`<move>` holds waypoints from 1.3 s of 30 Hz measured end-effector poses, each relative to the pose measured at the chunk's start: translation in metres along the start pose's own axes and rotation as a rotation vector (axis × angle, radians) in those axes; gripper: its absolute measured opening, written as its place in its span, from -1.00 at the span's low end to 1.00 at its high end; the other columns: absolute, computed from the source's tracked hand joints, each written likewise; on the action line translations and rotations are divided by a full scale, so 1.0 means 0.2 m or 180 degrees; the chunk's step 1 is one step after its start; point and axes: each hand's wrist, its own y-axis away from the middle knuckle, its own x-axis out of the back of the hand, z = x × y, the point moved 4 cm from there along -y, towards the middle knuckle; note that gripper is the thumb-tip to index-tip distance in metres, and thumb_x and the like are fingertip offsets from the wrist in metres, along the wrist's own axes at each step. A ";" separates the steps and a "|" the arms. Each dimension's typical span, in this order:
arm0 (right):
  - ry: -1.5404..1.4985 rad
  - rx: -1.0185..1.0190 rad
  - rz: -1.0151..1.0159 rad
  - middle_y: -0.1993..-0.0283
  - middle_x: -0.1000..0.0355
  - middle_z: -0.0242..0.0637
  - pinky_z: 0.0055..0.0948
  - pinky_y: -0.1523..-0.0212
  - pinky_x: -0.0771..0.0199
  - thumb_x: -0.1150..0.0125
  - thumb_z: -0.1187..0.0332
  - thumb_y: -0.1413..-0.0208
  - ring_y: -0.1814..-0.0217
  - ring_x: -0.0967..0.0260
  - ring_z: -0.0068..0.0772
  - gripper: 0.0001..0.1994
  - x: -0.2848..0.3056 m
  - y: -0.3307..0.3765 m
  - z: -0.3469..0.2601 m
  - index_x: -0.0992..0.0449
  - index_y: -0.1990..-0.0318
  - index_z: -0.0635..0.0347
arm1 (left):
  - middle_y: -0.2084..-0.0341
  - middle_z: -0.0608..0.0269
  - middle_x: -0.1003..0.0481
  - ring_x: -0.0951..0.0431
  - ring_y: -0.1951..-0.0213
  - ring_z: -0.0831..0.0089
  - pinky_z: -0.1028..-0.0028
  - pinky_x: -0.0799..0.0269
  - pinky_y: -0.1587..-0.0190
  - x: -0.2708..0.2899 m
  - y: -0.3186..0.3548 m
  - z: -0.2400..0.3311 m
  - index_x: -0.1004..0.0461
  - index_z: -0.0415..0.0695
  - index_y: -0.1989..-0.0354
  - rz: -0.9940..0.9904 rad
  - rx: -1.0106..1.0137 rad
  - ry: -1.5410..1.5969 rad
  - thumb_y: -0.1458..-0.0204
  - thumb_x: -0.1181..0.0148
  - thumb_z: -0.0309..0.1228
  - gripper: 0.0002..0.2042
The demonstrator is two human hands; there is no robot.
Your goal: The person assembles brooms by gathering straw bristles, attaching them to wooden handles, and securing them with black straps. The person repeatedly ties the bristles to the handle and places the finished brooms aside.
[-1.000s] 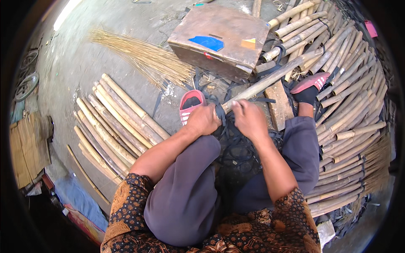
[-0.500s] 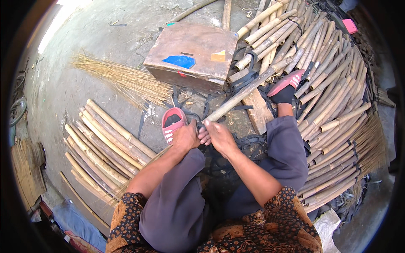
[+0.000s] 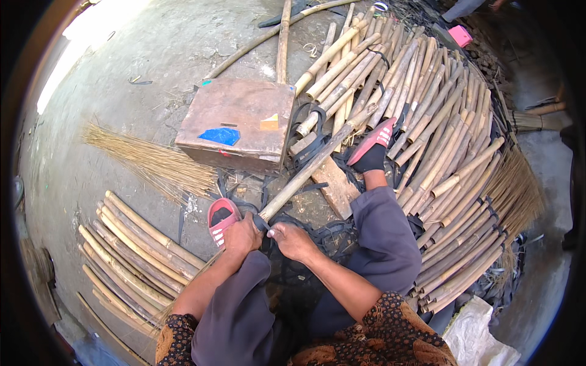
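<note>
A bamboo pole [image 3: 323, 155] slants from between my feet up to the right. My left hand [image 3: 243, 235] is closed around its near end, beside my left foot in a pink sandal [image 3: 222, 217]. Thin brown bristles [image 3: 163, 312] show along my left forearm, in line with the pole. A black strip [image 3: 261, 223] wraps the pole's end at my left fingers. Just right of it, my right hand [image 3: 294, 241] is closed, its thumb pressed on the strip's stretched end. My right foot in a pink sandal [image 3: 375, 141] stands beside the pole's far part.
A wooden box [image 3: 235, 119] with blue and yellow patches stands ahead. Loose bristles [image 3: 146, 155] lie left of it. Several bamboo-handled pieces [image 3: 137, 253] lie at the left; a big pile of bamboo poles [image 3: 448, 140] fills the right. A wooden block [image 3: 334, 186] and black strips [image 3: 329, 235] lie between my feet.
My right hand has turned and closed, and it now pulls the black strip out to the right of my left hand. The whole view has shifted, so the surroundings appear further left.
</note>
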 end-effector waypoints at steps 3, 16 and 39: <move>-0.0347 0.0654 0.0089 0.21 -0.52 0.14 0.09 0.08 -0.43 -0.09 0.28 -0.39 0.03 -0.45 0.36 -0.79 -0.01 0.07 -0.15 -0.48 0.16 0.25 | 0.38 -0.22 -0.65 -0.69 0.25 -0.23 -0.10 -0.59 0.20 -0.02 -0.03 -0.04 -0.44 -0.17 -0.06 -0.0105 0.0030 -0.0084 0.03 -0.38 -0.19 -0.49; -0.3489 -0.0984 -0.1711 0.37 -0.28 -0.64 -0.64 0.48 -0.13 -0.13 0.30 -0.47 0.47 -0.11 -0.78 -0.61 -0.16 0.00 0.29 -0.39 -0.36 0.17 | 0.60 0.33 -0.50 -0.46 0.62 0.56 0.49 -0.32 0.57 -0.05 0.07 -0.09 -0.56 -0.18 0.27 -0.3989 0.0994 0.4839 -0.06 -0.44 -0.39 -0.81; -0.2022 -0.1110 -0.0862 0.48 -0.42 -0.38 -0.60 0.61 -0.15 -0.07 0.29 -0.48 0.63 -0.18 -0.68 -0.76 -0.12 0.03 0.08 -0.52 -0.03 0.29 | 0.21 -0.25 -0.62 -0.67 0.09 -0.12 0.05 -0.52 0.08 0.16 0.13 -0.10 -0.43 -0.33 -0.18 -0.0588 -0.0412 0.0934 -0.17 -0.38 -0.12 -0.43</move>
